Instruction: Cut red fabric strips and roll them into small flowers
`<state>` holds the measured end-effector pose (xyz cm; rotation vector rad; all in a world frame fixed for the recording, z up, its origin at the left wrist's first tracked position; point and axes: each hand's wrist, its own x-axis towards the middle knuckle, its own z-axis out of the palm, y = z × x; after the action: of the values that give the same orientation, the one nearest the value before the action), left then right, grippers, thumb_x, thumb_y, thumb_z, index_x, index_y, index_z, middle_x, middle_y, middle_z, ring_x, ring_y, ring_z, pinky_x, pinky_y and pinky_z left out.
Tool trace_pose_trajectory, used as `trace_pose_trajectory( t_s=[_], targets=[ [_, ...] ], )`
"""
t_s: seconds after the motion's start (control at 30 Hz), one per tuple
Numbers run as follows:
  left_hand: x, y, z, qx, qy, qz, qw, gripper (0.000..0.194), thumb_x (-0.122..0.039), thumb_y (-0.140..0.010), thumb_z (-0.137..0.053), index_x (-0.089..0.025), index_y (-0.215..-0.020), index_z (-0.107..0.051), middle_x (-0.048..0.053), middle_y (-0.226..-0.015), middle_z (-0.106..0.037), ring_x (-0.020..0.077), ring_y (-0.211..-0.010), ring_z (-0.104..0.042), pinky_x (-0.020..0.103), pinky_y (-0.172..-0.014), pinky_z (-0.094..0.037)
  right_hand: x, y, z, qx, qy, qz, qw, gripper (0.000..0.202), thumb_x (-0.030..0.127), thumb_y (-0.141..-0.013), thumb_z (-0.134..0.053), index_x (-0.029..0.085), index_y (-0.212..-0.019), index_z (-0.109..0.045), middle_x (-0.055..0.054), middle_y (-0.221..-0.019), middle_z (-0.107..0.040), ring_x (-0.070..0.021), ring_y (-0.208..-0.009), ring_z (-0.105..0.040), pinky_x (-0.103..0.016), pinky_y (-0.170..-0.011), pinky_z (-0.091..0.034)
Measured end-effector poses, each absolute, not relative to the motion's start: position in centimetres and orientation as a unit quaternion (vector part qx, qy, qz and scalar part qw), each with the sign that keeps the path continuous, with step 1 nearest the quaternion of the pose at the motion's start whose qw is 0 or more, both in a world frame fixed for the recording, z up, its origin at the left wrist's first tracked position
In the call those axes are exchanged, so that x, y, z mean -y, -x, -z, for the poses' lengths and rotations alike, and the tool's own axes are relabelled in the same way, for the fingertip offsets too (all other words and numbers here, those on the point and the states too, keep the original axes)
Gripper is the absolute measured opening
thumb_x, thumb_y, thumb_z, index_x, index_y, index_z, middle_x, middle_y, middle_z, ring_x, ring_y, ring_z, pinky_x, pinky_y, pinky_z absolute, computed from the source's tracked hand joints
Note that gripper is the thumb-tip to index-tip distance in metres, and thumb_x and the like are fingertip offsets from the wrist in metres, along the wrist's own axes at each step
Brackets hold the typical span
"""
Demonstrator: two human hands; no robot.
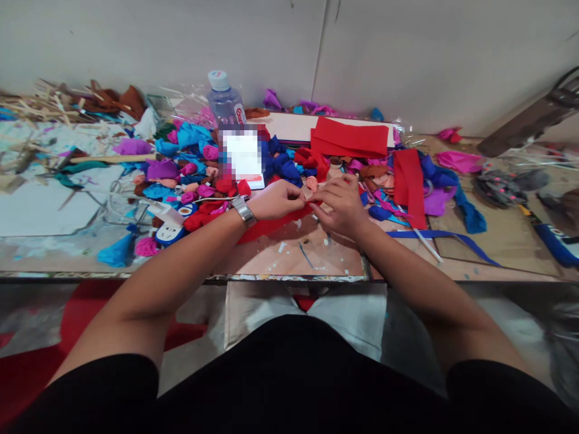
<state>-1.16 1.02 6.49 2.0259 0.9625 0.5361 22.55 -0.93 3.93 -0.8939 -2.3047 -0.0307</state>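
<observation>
My left hand (281, 201), with a metal watch at its wrist, pinches the edge of a red strip (271, 228) over the middle of the table. My right hand (338, 205) meets it fingertip to fingertip, closed on the right end of the same strip. The strip stretches left below my left hand and wrist. Just behind the hands lie rolled coloured pieces, among them a small peach one (312, 183). Folded red material (350, 137) rests on a white board farther back.
A bottle (226, 105) stands behind a lit phone (244, 157). A power strip (170, 232) with a cable lies left, near a blue piece (116, 249). At right are a blue ribbon (465, 241), a white stick (426, 244) and a cardboard sheet (511, 241).
</observation>
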Motion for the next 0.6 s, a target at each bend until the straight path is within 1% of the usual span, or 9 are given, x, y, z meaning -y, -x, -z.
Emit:
trace_pose_trajectory(
  t_s=[0.13, 0.2, 0.27, 0.33, 0.43, 0.6],
  targets=[
    [-0.9, 1.1, -6.4, -0.375, -0.812, -0.215, 0.393, 0.030, -0.035, -0.091, -0.058, -0.014, -0.072, -0.069, -0.001, -0.067, -0.062, 0.0097, -0.062, -0.048, 0.026, -0.064, -0.037, 0.9, -22.4, -3.8, 0.875, 0.358, -0.012, 0.327, 0.015, 0.032, -0.103, -0.063, 0.027, -0.103, -0.077, -0.005, -0.106, -0.082, -0.0314, -0.110, -0.066, -0.056, -0.112, -0.029],
    [-0.7, 1.0, -6.4, -0.380, -0.820, -0.219, 0.368, 0.031, -0.036, -0.091, -0.059, -0.015, -0.070, -0.067, -0.002, -0.064, -0.058, 0.0094, -0.061, -0.046, 0.027, -0.063, -0.034, 0.8, -22.3, -3.7, 0.871, 0.363, -0.022, 0.330, 0.014, 0.032, -0.102, -0.063, 0.027, -0.102, -0.076, -0.005, -0.105, -0.082, -0.0317, -0.111, -0.065, -0.056, -0.111, -0.029],
    [-0.4, 0.8, -6.5, -0.387, -0.835, -0.225, 0.319, 0.033, -0.038, -0.092, -0.060, -0.015, -0.070, -0.066, -0.003, -0.062, -0.055, 0.0094, -0.060, -0.043, 0.028, -0.061, -0.031, 0.7, -22.3, -3.5, 0.868, 0.371, -0.039, 0.329, 0.013, 0.033, -0.101, -0.064, 0.026, -0.101, -0.074, -0.006, -0.105, -0.081, -0.0321, -0.111, -0.064, -0.055, -0.110, -0.029],
    [-0.1, 0.7, -6.6, -0.390, -0.856, -0.225, 0.255, 0.033, -0.039, -0.094, -0.061, -0.016, -0.072, -0.068, -0.002, -0.060, -0.054, 0.0096, -0.057, -0.041, 0.029, -0.061, -0.029, 0.6, -22.3, -3.4, 0.866, 0.379, -0.060, 0.321, 0.011, 0.032, -0.100, -0.064, 0.025, -0.101, -0.073, -0.006, -0.106, -0.081, -0.0324, -0.113, -0.064, -0.055, -0.109, -0.030],
    [0.0, 0.5, -6.3, -0.390, -0.882, -0.204, 0.168, 0.031, -0.037, -0.097, -0.060, -0.017, -0.079, -0.074, 0.001, -0.065, -0.063, 0.0118, -0.057, -0.043, 0.031, -0.061, -0.027, 0.5, -22.3, -3.3, 0.865, 0.385, -0.084, 0.310, 0.010, 0.029, -0.100, -0.063, 0.024, -0.101, -0.070, -0.007, -0.107, -0.080, -0.0328, -0.116, -0.063, -0.054, -0.107, -0.029],
    [0.0, 0.2, -5.9, -0.373, -0.912, -0.150, 0.076, 0.032, -0.034, -0.104, -0.054, -0.019, -0.090, -0.079, 0.008, -0.084, -0.077, 0.0183, -0.069, -0.060, 0.033, -0.064, -0.028, 0.3, -22.4, -3.4, 0.873, 0.376, -0.102, 0.294, 0.008, 0.022, -0.097, -0.059, 0.023, -0.096, -0.067, -0.009, -0.105, -0.078, -0.0329, -0.118, -0.060, -0.053, -0.106, -0.030]
  ],
)
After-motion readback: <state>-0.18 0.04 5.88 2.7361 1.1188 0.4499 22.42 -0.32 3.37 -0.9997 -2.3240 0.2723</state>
